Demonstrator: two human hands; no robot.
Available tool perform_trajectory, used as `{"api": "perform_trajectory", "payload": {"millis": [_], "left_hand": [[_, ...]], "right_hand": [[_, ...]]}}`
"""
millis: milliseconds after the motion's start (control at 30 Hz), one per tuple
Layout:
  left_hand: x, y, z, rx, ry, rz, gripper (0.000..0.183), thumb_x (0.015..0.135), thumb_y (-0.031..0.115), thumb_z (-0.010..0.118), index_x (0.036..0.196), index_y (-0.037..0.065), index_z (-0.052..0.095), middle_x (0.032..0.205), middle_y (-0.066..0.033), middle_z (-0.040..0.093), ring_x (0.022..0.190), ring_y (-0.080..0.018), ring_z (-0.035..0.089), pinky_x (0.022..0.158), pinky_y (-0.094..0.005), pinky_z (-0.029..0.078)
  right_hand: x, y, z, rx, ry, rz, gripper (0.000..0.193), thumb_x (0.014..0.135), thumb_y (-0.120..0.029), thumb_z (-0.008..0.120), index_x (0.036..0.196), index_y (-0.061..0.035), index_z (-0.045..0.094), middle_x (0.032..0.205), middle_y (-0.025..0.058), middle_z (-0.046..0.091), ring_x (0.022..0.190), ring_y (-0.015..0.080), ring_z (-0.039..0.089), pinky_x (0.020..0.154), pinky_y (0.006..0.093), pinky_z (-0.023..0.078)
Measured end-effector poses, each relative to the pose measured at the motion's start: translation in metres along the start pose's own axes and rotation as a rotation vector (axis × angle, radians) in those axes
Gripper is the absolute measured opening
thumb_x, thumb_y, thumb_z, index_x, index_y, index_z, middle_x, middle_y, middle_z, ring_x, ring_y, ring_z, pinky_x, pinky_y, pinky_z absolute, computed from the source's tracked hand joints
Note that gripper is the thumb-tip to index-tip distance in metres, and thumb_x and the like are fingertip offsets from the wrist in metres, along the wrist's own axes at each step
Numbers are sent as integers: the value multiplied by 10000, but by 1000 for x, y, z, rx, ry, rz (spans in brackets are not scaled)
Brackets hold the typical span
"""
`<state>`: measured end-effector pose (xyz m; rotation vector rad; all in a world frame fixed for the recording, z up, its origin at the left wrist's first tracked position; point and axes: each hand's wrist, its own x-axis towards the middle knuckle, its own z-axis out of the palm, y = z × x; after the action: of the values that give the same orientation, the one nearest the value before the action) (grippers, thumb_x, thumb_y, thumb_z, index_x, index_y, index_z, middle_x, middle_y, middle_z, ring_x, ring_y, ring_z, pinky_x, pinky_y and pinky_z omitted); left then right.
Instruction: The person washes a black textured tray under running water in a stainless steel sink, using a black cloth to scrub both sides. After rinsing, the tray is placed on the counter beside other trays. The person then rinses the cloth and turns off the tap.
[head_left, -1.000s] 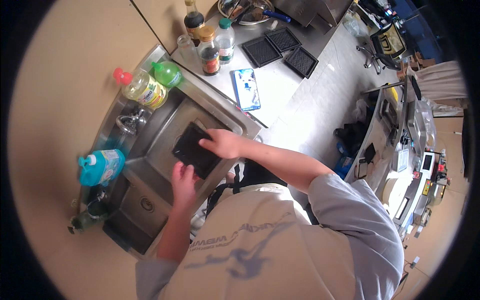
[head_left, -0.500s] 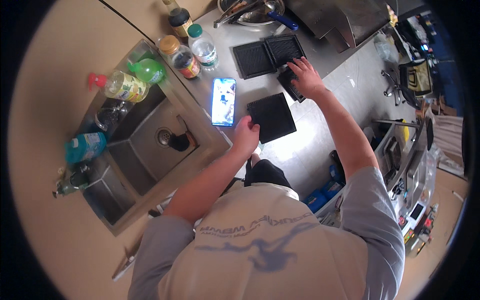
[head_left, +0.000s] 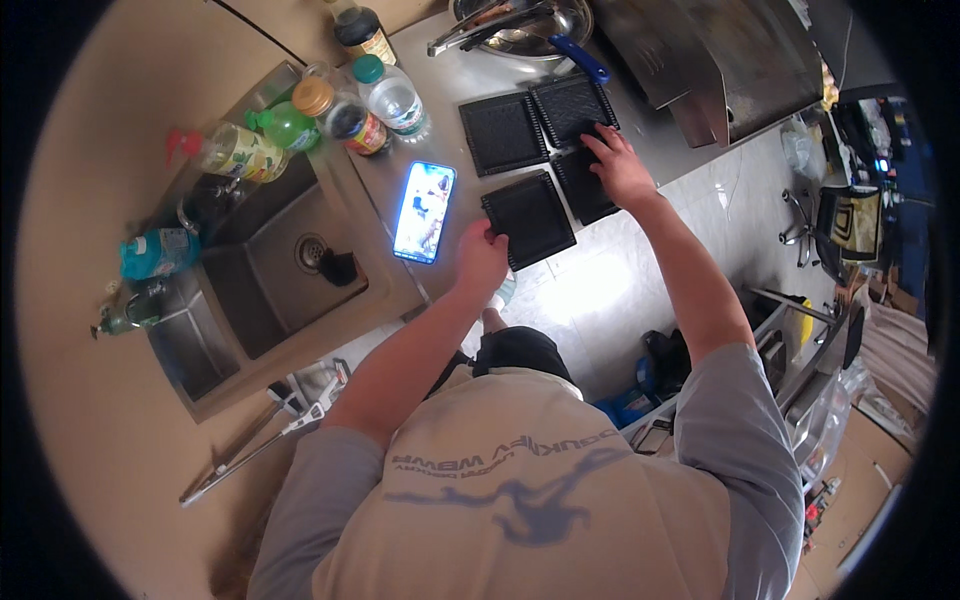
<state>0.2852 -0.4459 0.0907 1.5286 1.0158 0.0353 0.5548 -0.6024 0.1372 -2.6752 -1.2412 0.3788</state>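
Four-sided black panels with toothed edges lie in two rows on the metal counter. My left hand (head_left: 483, 258) is closed on the left edge of the near-left black square panel (head_left: 528, 222), thumb and fingers pinching it. My right hand (head_left: 622, 172) has its fingers stretched out over the right side, touching where the far-right panel (head_left: 570, 108) meets the near-right panel (head_left: 580, 185); it partly hides the latter. The far-left panel (head_left: 502, 133) lies untouched. A lit phone (head_left: 425, 213) is left of my left hand.
On the left is a metal sink (head_left: 270, 290) with a dark object in its basin. Several bottles, one with an orange cap (head_left: 350, 122), stand behind the phone. A metal bowl (head_left: 540, 30) with tongs and a blue-handled tool sits at the back, beside a large metal appliance (head_left: 700, 70).
My left hand has moved the near-left panel away from me, closer to the others. The panels on the right now sit in a tighter two-by-two layout. The view has shifted slightly.
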Motion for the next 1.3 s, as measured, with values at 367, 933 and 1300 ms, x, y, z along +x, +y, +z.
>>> {"api": "perform_trajectory", "payload": {"millis": [367,933,1300], "left_hand": [[-16,35,-3,39,38,131,361,917,90,680,1262,42,583,1043,-103,646,772,-185,664,639,-317,575],[37,-158,-348,494,97,-22,371,926,98,638,1293,41,614,1131,-159,702,982,-288,686,848,-398,558],[113,-220,-390,801,-170,145,218,939,154,539,1088,26,636,1118,-242,668,1047,-432,630,878,-518,500]], "right_hand": [[-11,-20,-33,73,248,-125,369,897,-116,683,1261,-101,621,1350,166,563,1263,359,522,1039,443,450],[-84,-353,6,636,-402,-394,178,964,-203,584,966,-48,670,1028,124,645,1005,339,626,839,450,527],[-48,-515,64,601,-179,-167,127,908,-167,623,933,-45,651,938,135,628,934,361,634,794,466,529]]}}
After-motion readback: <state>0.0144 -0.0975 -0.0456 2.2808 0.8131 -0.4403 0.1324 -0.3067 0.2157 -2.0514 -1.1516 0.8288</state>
